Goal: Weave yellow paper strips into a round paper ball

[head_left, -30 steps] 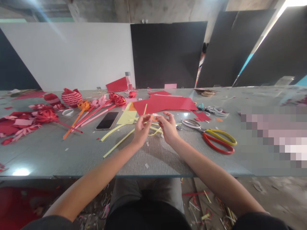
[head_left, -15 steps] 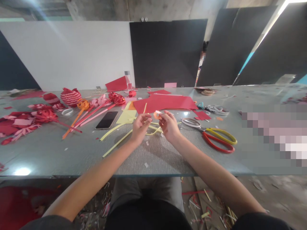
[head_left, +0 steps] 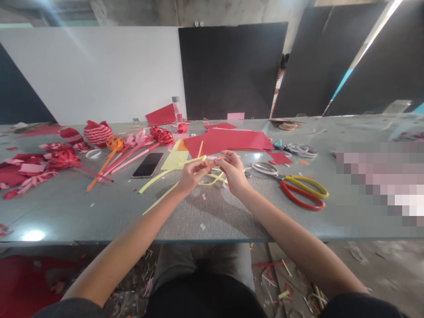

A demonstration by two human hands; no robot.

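My left hand (head_left: 190, 175) and my right hand (head_left: 233, 171) meet above the grey table (head_left: 99, 212), fingertips pinched together on a small orange paper piece (head_left: 210, 162) held between them. Yellow paper strips (head_left: 159, 178) lie on the table just under and to the left of the hands. Red paper sheets (head_left: 228, 141) lie right behind the hands.
Red-and-yellow scissors (head_left: 303, 193) and a tape roll (head_left: 264, 168) lie to the right. A black phone (head_left: 148, 165) lies to the left, with red and pink paper flowers (head_left: 132, 148) and scraps beyond it. A person stands far back by the dark panels.
Both hands have stayed in place, and the fingertips have closed back together on the orange piece after parting slightly half a second ago. The view has tilted a little.
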